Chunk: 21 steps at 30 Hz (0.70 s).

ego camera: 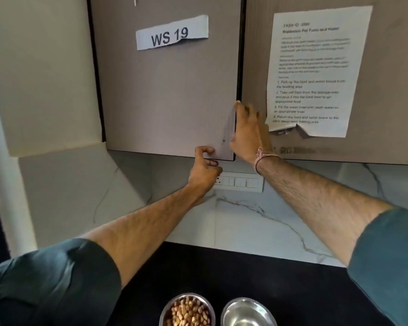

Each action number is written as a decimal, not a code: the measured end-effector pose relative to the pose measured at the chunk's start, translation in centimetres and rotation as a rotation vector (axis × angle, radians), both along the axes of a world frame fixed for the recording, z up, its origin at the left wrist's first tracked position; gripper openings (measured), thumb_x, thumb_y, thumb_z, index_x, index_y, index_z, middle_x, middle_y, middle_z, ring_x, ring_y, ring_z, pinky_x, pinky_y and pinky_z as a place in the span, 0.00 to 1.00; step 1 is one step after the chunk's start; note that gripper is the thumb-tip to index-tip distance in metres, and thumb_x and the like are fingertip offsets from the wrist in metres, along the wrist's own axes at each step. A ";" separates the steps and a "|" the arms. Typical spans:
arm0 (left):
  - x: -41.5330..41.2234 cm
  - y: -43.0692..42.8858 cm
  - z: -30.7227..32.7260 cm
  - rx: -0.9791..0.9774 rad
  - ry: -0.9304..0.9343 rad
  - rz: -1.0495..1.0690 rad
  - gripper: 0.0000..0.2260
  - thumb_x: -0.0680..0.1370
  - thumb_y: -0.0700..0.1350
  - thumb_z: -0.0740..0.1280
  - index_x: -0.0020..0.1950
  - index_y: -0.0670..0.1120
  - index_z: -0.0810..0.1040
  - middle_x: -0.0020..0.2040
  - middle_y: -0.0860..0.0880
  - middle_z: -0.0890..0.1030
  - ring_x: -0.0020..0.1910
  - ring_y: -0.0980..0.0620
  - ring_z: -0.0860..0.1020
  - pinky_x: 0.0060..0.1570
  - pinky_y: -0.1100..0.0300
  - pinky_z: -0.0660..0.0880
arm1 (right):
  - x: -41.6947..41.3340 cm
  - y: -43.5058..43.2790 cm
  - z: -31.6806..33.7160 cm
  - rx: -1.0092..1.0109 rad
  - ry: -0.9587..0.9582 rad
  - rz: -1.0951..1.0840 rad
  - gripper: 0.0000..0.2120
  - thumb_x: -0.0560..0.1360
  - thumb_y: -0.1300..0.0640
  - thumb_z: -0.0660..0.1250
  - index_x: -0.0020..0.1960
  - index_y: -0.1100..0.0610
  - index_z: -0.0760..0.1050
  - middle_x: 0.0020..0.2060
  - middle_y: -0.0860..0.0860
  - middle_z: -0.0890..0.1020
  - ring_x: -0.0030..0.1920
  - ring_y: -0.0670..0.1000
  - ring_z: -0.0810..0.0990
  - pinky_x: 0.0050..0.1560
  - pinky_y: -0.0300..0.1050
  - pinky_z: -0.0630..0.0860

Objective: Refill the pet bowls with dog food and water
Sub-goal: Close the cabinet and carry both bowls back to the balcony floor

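The left cabinet door (165, 90), labelled WS 19, hangs above the black counter (257, 267). My right hand (247, 132) lies blurred along that door's right edge, fingers nearly straight. My left hand (204, 168) curls finger and thumb round the door's bottom edge, near its lower right corner. At the counter's near edge sits the food bowl (167, 304) with kibble (189, 311), and the empty steel bowl (245, 314) is just beside it.

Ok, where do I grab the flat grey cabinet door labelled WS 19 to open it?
Grip the flat grey cabinet door at its lower right corner, coming from below and from the right. No handle shows on its face; its bottom edge hangs free and a dark gap runs along its right edge. The left hand pinches that bottom edge.
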<state>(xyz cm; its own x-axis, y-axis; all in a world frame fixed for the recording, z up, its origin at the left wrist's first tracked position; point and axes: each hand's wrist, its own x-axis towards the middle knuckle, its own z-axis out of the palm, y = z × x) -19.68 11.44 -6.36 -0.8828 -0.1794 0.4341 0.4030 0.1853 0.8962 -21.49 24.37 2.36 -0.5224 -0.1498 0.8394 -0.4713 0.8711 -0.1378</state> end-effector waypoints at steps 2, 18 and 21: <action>-1.8 0.0 0.0 -0.006 0.005 -0.036 0.24 0.75 0.31 0.66 0.62 0.55 0.66 0.50 0.45 0.77 0.43 0.50 0.77 0.39 0.59 0.76 | -1.0 0.4 0.1 0.032 0.033 -0.122 0.41 0.68 0.58 0.79 0.76 0.58 0.64 0.71 0.62 0.68 0.66 0.65 0.70 0.56 0.65 0.77; -9.3 -0.3 -2.0 -0.098 0.159 -0.107 0.28 0.75 0.30 0.66 0.57 0.61 0.62 0.49 0.48 0.76 0.45 0.51 0.78 0.41 0.57 0.78 | -5.0 -0.2 -0.1 0.077 0.118 -0.373 0.44 0.61 0.53 0.76 0.75 0.53 0.65 0.78 0.57 0.62 0.71 0.64 0.65 0.59 0.60 0.66; -9.2 -0.4 -2.1 -0.109 0.165 -0.104 0.28 0.75 0.32 0.67 0.56 0.63 0.61 0.47 0.49 0.77 0.43 0.52 0.78 0.39 0.59 0.80 | -4.8 -0.1 0.0 0.083 0.104 -0.365 0.43 0.62 0.53 0.76 0.75 0.53 0.65 0.78 0.57 0.61 0.71 0.64 0.65 0.59 0.61 0.67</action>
<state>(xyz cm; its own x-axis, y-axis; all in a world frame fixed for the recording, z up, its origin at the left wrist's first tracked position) -28.92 11.09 -8.50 -0.8095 -0.0349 0.5861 0.5647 0.2271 0.7934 -26.32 24.23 2.32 -0.4662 -0.0394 0.8838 -0.1362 0.9903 -0.0278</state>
